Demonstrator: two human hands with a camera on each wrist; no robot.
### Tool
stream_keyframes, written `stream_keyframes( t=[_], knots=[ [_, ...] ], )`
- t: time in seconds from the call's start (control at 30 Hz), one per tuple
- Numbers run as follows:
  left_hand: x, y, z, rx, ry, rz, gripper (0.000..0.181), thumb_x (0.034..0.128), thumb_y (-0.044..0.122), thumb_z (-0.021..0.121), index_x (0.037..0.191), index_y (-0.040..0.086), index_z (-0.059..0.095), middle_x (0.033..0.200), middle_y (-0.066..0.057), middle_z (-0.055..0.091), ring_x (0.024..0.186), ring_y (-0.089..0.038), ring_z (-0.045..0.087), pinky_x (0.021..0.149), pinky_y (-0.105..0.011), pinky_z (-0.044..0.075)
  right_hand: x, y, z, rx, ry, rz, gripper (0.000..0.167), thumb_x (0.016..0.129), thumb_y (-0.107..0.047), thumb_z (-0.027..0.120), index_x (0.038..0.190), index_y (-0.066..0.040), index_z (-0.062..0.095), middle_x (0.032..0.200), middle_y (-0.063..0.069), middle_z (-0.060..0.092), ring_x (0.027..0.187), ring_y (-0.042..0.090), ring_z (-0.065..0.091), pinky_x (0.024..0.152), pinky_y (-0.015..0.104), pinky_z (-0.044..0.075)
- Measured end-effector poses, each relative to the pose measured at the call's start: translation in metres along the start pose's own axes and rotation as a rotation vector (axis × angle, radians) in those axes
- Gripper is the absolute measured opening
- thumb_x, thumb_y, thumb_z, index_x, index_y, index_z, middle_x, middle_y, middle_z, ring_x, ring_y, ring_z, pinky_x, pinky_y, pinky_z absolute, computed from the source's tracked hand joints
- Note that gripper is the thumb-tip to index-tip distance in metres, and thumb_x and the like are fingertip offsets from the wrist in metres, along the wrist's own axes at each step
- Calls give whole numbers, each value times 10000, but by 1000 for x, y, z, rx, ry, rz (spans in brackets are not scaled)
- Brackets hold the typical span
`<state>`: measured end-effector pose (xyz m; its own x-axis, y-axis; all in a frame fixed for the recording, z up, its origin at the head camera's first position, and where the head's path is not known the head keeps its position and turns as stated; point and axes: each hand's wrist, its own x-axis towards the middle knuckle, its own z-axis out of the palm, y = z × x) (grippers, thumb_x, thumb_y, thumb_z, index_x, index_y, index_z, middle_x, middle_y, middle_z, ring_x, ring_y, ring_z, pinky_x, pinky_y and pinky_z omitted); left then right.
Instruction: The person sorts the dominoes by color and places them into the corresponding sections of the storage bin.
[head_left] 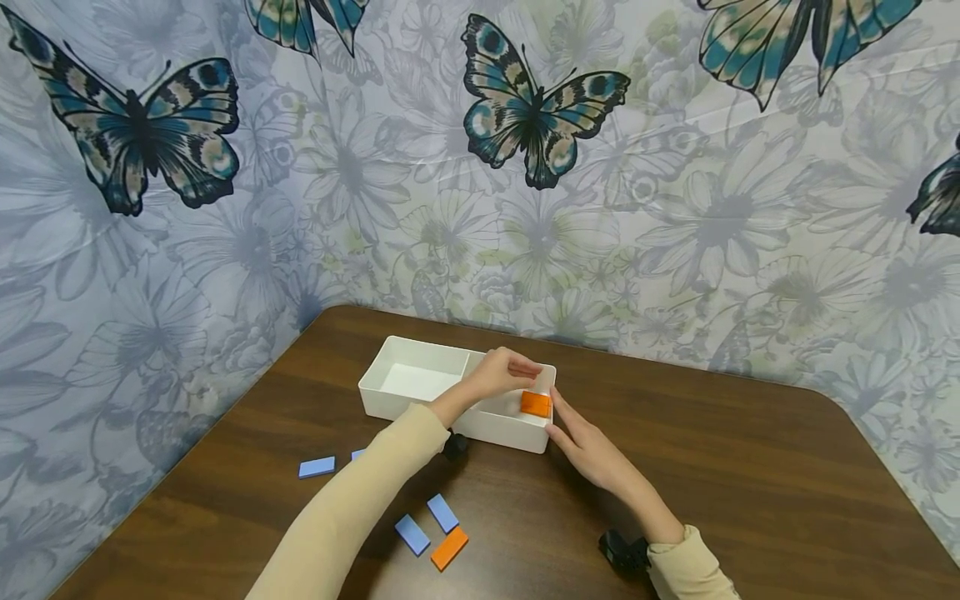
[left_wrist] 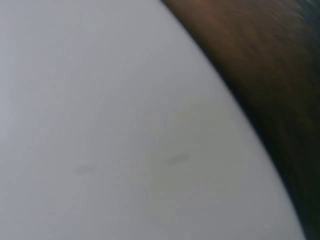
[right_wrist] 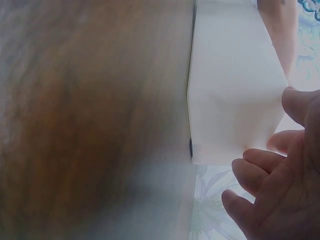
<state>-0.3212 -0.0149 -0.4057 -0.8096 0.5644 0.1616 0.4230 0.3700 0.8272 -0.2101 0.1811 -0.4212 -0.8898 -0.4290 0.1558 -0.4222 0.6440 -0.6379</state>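
A white two-compartment box stands on the table. My left hand reaches over its right compartment, fingers pointing right and thumb below them; nothing shows between them. Just below the fingertips, an orange block lies in that compartment, against the right end. My right hand rests with extended fingers and thumb against the box's right end; the right wrist view shows these fingers close to the white wall. In the left wrist view, the blurred white box wall fills most of the picture.
On the brown table, nearer the body, lie two blue blocks and an orange block. Another blue block lies at left, with one more partly hidden by the left sleeve. A butterfly-print cloth hangs behind.
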Motion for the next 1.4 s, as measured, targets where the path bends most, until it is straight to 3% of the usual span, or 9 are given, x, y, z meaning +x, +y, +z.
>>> stream_keyframes(
  t=[0.2,0.53,0.9,1.13,1.4],
  knots=[
    [-7,9,-13,-113,-11,57,254,890,32,633,1136,-29,658,1109,-95,654,960,-130,636,812,-230,503,0,0,0,8,-7,-3,641,1000,-346,440,1494,-47,160,1520,124,162,1344,327,238,1057,522,227],
    [-36,34,-32,-205,-42,135,269,906,64,622,1158,-28,646,1114,-95,652,992,-133,624,838,-276,502,1,1,0,-5,3,0,649,995,-367,443,1498,-67,163,1519,124,173,1342,323,246,1058,520,225],
    [-73,47,-36,-246,-120,155,289,893,31,629,1168,-56,628,1127,-133,640,1028,-151,610,849,-301,500,1,1,1,-14,1,13,666,989,-415,425,1500,-79,163,1519,119,181,1337,321,259,1058,514,231],
    [-107,40,-42,-269,-147,155,277,885,6,631,1148,-78,630,1120,-180,632,1027,-279,611,840,-316,505,0,2,1,-20,17,1,644,994,-376,441,1498,-79,171,1516,101,187,1333,309,270,1056,501,245],
    [-150,19,-64,-275,-179,90,285,877,18,643,1147,-75,633,1103,-255,614,1002,-427,582,824,-353,513,0,1,2,-21,12,1,646,997,-379,433,1499,-75,163,1517,102,183,1331,313,271,1053,503,248]
  ],
)
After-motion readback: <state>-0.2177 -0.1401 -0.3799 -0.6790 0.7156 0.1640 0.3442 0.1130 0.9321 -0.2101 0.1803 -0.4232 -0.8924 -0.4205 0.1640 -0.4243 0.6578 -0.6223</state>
